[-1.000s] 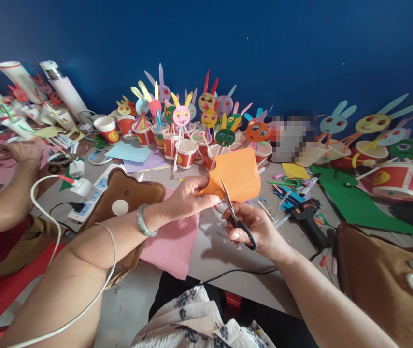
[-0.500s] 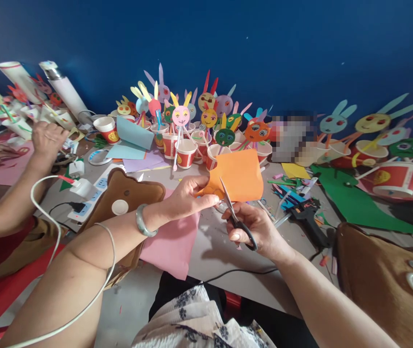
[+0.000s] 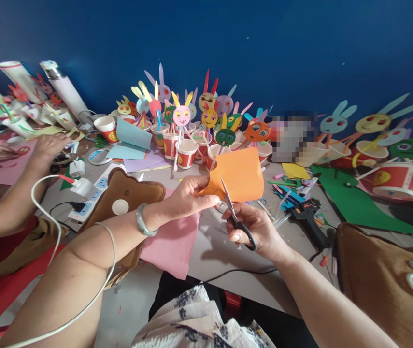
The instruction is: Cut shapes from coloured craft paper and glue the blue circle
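Head view, looking down over both forearms: the left hand (image 3: pixel 186 195) pinches the lower left edge of a square sheet of orange paper (image 3: pixel 240 171) between thumb and fingers and holds it up above the grey table (image 3: pixel 213 251). The right hand (image 3: pixel 259 232) is closed around the black handles of a pair of steel scissors (image 3: pixel 235 212). Their blades are parted and point up, and the blade that shows lies across the sheet's lower edge, just beside the left fingertips. A silver bangle (image 3: pixel 141 221) sits on the left wrist.

Under the left hand a pink paper sheet (image 3: pixel 172 246) lies flat and hangs over the near table edge. It touches a brown bear-shaped pouch with a white round cap (image 3: pixel 124 193). A white power strip (image 3: pixel 92 191) lies left of that pouch, and a white cable (image 3: pixel 43 186) loops from it over the left arm.

Behind the orange sheet stands a crowd of red-and-white paper cups with coloured paper bunny faces on sticks (image 3: pixel 186 150), reaching back to the dark blue wall (image 3: pixel 228 43). To the right, a black glue gun (image 3: pixel 309 215) lies among paper scraps beside a large green paper sheet (image 3: pixel 353 203). A second brown pouch (image 3: pixel 380 280) fills the near right corner.

At far left, a co-worker's hand (image 3: pixel 49 145) rests palm down on the table, well apart from the orange sheet.
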Action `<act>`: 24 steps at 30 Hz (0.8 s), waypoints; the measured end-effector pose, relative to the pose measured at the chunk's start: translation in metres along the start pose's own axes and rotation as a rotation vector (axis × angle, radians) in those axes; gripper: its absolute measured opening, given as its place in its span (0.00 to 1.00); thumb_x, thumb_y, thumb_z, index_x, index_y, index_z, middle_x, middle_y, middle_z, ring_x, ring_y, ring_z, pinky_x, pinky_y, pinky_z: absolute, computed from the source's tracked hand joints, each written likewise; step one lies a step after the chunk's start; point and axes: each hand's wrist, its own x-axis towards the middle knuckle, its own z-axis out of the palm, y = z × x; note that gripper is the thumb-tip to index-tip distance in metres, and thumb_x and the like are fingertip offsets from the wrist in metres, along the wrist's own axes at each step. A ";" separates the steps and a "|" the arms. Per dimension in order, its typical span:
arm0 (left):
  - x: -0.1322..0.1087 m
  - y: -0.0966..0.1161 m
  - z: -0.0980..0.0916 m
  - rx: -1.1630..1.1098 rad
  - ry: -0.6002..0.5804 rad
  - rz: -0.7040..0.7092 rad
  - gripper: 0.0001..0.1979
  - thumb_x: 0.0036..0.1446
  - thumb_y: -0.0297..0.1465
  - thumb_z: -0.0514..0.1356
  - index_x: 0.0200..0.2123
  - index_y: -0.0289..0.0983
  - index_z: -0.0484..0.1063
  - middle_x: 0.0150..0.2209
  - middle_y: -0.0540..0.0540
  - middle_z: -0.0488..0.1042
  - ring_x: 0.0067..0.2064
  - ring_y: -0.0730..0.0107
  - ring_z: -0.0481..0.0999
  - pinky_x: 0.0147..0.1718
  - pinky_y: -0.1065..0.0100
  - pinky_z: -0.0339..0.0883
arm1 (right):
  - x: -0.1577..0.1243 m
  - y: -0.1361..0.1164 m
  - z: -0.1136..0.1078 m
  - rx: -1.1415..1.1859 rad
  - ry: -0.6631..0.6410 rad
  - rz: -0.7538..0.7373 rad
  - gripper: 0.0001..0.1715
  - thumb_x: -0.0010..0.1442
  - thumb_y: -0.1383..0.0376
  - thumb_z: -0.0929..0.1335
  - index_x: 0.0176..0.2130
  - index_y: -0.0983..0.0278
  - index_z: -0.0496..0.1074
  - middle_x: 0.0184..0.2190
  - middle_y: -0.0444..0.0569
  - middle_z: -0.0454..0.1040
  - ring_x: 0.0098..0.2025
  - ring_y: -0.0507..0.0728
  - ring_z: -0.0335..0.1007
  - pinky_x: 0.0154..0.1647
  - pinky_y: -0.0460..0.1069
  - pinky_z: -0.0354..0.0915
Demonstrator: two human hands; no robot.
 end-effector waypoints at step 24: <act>-0.001 -0.001 -0.001 0.042 -0.037 -0.011 0.04 0.54 0.29 0.62 0.32 0.34 0.72 0.31 0.47 0.75 0.34 0.70 0.76 0.35 0.69 0.71 | 0.000 -0.002 0.000 -0.020 0.042 -0.003 0.32 0.40 0.49 0.83 0.36 0.64 0.74 0.20 0.40 0.68 0.19 0.49 0.60 0.18 0.45 0.57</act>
